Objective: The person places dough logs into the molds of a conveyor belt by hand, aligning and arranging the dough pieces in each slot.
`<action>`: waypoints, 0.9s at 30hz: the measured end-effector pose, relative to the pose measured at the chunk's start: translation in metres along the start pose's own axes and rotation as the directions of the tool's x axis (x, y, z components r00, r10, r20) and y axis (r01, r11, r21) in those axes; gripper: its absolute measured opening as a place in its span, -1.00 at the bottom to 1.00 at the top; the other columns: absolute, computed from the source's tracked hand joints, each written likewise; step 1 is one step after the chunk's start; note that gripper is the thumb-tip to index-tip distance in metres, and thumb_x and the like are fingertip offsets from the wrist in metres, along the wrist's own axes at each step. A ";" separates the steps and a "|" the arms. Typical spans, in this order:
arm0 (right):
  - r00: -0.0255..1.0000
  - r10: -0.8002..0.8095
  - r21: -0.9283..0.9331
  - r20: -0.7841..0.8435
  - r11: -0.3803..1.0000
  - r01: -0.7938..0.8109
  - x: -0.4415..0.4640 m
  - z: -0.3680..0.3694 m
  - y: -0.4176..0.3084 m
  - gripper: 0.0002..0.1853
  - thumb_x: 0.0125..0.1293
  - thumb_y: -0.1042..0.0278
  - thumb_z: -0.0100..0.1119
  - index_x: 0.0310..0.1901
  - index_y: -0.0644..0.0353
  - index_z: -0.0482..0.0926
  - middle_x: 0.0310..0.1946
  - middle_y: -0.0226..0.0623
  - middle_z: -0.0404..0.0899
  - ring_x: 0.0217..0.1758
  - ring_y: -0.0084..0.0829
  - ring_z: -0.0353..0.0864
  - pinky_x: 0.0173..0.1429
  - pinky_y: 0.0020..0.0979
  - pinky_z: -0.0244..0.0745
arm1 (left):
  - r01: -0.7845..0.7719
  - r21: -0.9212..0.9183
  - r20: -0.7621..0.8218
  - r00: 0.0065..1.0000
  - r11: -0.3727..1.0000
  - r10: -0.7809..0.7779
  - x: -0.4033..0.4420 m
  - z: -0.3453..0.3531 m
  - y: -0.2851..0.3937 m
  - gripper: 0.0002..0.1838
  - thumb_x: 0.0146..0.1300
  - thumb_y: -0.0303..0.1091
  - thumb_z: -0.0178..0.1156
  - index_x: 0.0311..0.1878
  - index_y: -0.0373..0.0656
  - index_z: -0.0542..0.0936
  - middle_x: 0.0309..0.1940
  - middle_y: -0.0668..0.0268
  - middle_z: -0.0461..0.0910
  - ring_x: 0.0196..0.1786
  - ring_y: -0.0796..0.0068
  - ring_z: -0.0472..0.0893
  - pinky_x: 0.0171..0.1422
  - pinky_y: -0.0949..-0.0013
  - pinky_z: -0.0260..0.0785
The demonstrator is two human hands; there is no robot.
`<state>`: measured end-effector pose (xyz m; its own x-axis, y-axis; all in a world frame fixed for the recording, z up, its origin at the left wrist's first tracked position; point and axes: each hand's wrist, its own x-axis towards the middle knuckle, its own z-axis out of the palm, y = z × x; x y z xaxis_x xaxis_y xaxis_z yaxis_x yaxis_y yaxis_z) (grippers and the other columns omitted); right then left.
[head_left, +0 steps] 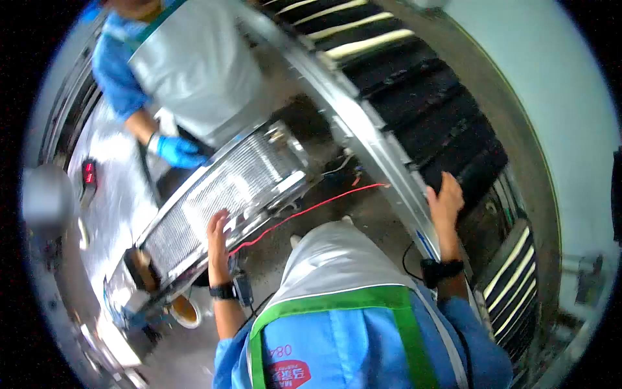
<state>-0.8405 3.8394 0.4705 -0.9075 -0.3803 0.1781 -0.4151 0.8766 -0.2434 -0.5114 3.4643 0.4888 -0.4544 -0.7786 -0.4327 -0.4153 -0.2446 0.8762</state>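
My left hand (218,236) is raised at the near edge of a narrow metal conveyor with a ribbed, shiny belt (220,185). Its fingers are apart and nothing shows in them. On the other side, my right hand (446,200) hovers by the metal side rail (372,129) of a wide black conveyor (447,110). Thumb and fingers are spread there, and the palm looks bare. Pale, long dough-like strips (369,44) lie across the black conveyor at its far end, and more strips (515,269) lie at its near end.
A co-worker in a grey apron (201,71) stands across the ribbed belt, a blue-gloved hand (178,151) at its far edge. A red cord (311,209) stretches between the two conveyors. A bucket (186,312) stands on the floor, and a red digital display (89,172) sits at left.
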 end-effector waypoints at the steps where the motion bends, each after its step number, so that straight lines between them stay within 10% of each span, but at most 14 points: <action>1: 1.000 -0.018 -0.006 -0.002 1.000 0.018 -0.003 0.003 0.009 -0.46 -0.03 0.16 0.11 -0.01 0.25 0.28 -0.01 -0.13 0.29 0.03 -0.15 0.26 0.07 -0.21 0.15 | -0.008 -0.051 -0.041 0.999 0.999 0.006 -0.007 -0.002 -0.003 -0.65 0.13 -0.19 -0.11 -0.04 -0.12 0.36 -0.06 0.33 0.36 0.05 0.47 0.28 0.07 0.31 0.07; 15: 0.982 -0.178 -0.286 0.058 0.940 0.187 -0.016 0.023 0.008 -0.57 0.18 0.10 -0.12 -0.08 0.33 0.35 -0.21 -0.09 0.44 -0.15 -0.15 0.39 -0.19 -0.21 0.32 | -0.203 -0.313 -0.599 0.800 0.928 -0.027 0.026 -0.112 -0.123 -0.67 0.06 -0.42 -0.07 -0.07 -0.30 0.36 -0.17 0.19 0.42 -0.29 0.50 0.39 -0.25 0.48 0.26; 17: 0.979 -0.179 -0.289 0.093 0.936 0.199 -0.013 0.019 -0.006 -0.57 0.17 0.12 -0.10 -0.08 0.34 0.35 -0.19 -0.10 0.43 -0.13 -0.16 0.38 -0.17 -0.21 0.31 | 0.020 -0.090 -0.666 0.742 0.996 -0.075 0.029 -0.150 -0.117 -0.65 0.04 -0.36 -0.04 -0.11 -0.36 0.36 -0.16 0.11 0.41 -0.17 0.36 0.39 -0.09 0.39 0.24; 22: 0.980 -0.148 -0.368 0.133 0.911 0.187 0.011 0.025 -0.017 -0.62 0.14 0.20 -0.04 -0.10 0.33 0.36 -0.16 -0.09 0.41 -0.10 -0.17 0.37 -0.15 -0.21 0.30 | 0.278 -0.287 -0.838 0.391 0.917 -0.381 0.113 -0.281 -0.173 -0.25 -0.17 -0.09 0.21 -0.02 -0.43 0.18 -0.03 0.03 0.25 -0.04 0.19 0.34 0.06 0.25 0.18; 25: 0.984 -0.137 -0.359 0.113 0.918 0.169 0.011 0.019 -0.037 -0.64 0.10 0.24 -0.01 -0.12 0.29 0.38 -0.18 -0.10 0.42 -0.10 -0.17 0.37 -0.13 -0.22 0.30 | 0.296 -0.561 -0.807 0.009 0.773 -0.590 0.101 -0.252 -0.084 -0.08 -0.33 0.07 0.27 0.05 -0.32 0.15 0.06 0.16 0.21 -0.02 0.19 0.33 0.08 0.29 0.17; 26: 0.954 -0.300 -0.291 -0.005 0.913 0.285 0.016 0.027 -0.024 -0.76 0.02 0.30 0.03 -0.29 0.25 0.40 -0.38 -0.15 0.45 -0.25 -0.14 0.39 -0.26 -0.18 0.28 | 0.306 -0.548 -0.809 0.043 0.778 -0.586 0.100 -0.253 -0.083 -0.08 -0.33 0.07 0.27 0.05 -0.32 0.15 0.06 0.16 0.21 -0.02 0.19 0.33 0.08 0.29 0.17; 27: 0.937 -0.347 -0.242 -0.041 0.913 0.327 0.016 0.028 -0.024 -0.76 0.00 0.31 0.05 -0.31 0.25 0.41 -0.40 -0.16 0.45 -0.27 -0.14 0.39 -0.27 -0.18 0.29 | 0.757 0.019 -0.852 0.354 0.653 -0.386 0.099 -0.266 -0.087 -0.29 -0.13 0.12 0.03 0.07 -0.13 0.22 0.07 0.17 0.24 0.08 0.16 0.25 0.09 0.11 0.10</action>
<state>-0.8471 3.8037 0.4528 -0.7039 -0.6483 0.2903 -0.6610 0.7474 0.0663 -0.3106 3.2544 0.4263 0.6710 -0.6734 -0.3103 -0.6300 -0.7385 0.2403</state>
